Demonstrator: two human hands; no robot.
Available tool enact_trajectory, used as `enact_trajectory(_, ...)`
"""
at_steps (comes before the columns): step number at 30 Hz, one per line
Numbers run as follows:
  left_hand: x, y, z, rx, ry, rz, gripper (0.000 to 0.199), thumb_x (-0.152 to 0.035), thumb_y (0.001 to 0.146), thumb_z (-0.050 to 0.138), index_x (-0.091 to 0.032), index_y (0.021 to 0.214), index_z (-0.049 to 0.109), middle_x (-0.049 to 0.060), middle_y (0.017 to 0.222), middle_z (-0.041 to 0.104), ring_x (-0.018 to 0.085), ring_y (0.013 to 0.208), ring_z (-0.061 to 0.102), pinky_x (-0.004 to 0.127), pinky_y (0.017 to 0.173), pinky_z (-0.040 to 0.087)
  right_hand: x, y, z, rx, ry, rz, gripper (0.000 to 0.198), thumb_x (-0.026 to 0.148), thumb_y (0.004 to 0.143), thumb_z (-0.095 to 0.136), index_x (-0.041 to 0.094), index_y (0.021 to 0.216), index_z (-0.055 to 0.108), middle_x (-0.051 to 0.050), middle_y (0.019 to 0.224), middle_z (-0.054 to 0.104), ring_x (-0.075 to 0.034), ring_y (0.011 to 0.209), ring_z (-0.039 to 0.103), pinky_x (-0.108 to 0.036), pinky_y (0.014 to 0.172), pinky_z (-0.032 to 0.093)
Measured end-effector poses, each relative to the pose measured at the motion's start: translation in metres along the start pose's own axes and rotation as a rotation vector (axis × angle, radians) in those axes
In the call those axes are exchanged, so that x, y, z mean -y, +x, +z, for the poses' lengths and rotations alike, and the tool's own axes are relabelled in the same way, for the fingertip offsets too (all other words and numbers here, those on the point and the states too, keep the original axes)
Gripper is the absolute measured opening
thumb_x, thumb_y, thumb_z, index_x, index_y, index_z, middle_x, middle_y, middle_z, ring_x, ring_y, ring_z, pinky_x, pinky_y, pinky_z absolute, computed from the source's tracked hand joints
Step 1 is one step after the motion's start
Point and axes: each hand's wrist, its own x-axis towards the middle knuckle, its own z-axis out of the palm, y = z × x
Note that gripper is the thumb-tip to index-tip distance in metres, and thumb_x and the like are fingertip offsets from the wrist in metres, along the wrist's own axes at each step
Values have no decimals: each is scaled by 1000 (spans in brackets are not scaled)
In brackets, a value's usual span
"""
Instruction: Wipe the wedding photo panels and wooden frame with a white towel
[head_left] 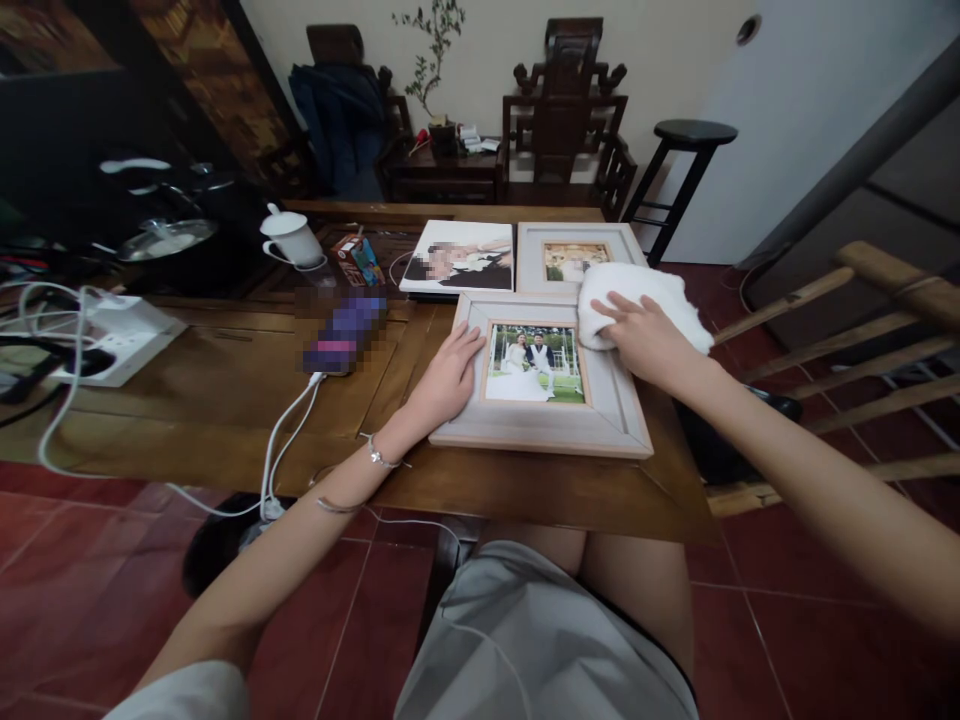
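Observation:
A picture frame (pixel 536 425) with a pale wide border lies flat near the table's front edge. Inside it is a photo of two people seated outdoors, one in a white dress. My left hand (pixel 448 378) grips its left edge, fingers over the border. At the upper right corner, my right hand (pixel 643 335) is closed on a folded white cloth (pixel 671 300), pressing it on the border. The cloth also overlaps a second picture frame (pixel 536 255) behind. A photo panel (pixel 465 235), partly blurred, lies to that frame's left.
Left on the wooden table (pixel 225 400) are a blurred phone (pixel 341 335) on a white cable, a small box (pixel 358 260), a lidded white mug (pixel 292 238) and a power strip (pixel 124 345). A wooden chair (pixel 892 290) stands close on the right.

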Motion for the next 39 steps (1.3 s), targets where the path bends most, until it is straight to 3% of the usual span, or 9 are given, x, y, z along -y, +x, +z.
enact_trajectory(8,-2,1,-1,-16,-3,6,42,-12,90,35,-13,126,58,11,139,54,25,140,35,50,115,31,32,-73,-18,1,214,-113,41,-3,67,47,19,86,75,-9,143,49,-31,135,40,-54,103,38)
enact_trajectory(12,-1,1,1,-20,8,14,43,-12,90,36,-13,127,57,10,139,55,25,140,35,49,116,31,38,-101,-35,-26,482,-234,51,-2,61,47,29,90,75,2,138,55,-23,131,46,-43,109,38)
enact_trajectory(14,0,1,1,-18,11,22,43,-11,89,36,-11,126,58,12,138,55,26,140,35,49,116,31,44,-107,-44,-2,557,-285,56,-1,60,47,30,97,74,3,140,53,-22,131,47,-39,110,39)
enact_trajectory(19,2,1,2,-27,26,45,41,-11,89,37,-6,124,58,16,137,55,27,139,36,48,115,32,53,-87,-41,30,514,-209,55,-4,65,47,22,106,72,-5,145,49,-28,132,46,-43,108,41)
enact_trajectory(26,3,0,2,-28,8,41,40,-11,90,39,-8,125,58,15,138,55,28,139,36,51,115,32,22,-6,-1,-222,294,32,52,-8,75,38,10,116,64,-15,151,38,-33,140,31,-52,111,34)
enact_trajectory(30,3,0,1,-31,9,36,40,-11,90,39,-8,125,58,16,137,55,28,139,37,51,114,32,21,22,10,-248,179,52,46,-3,82,37,11,117,63,-18,142,46,-34,133,39,-53,104,35)
enact_trajectory(35,3,0,2,-35,18,41,40,-12,90,38,-8,124,58,14,137,55,27,138,37,50,114,33,37,15,8,-139,122,-79,38,-1,82,41,11,107,67,-20,124,57,-33,116,50,-45,94,38)
enact_trajectory(39,2,0,3,-41,11,34,40,-12,90,38,-10,125,58,13,137,55,27,139,36,50,115,32,52,-15,-14,-50,160,-177,32,1,77,48,9,101,68,-21,113,61,-32,109,54,-41,88,42)
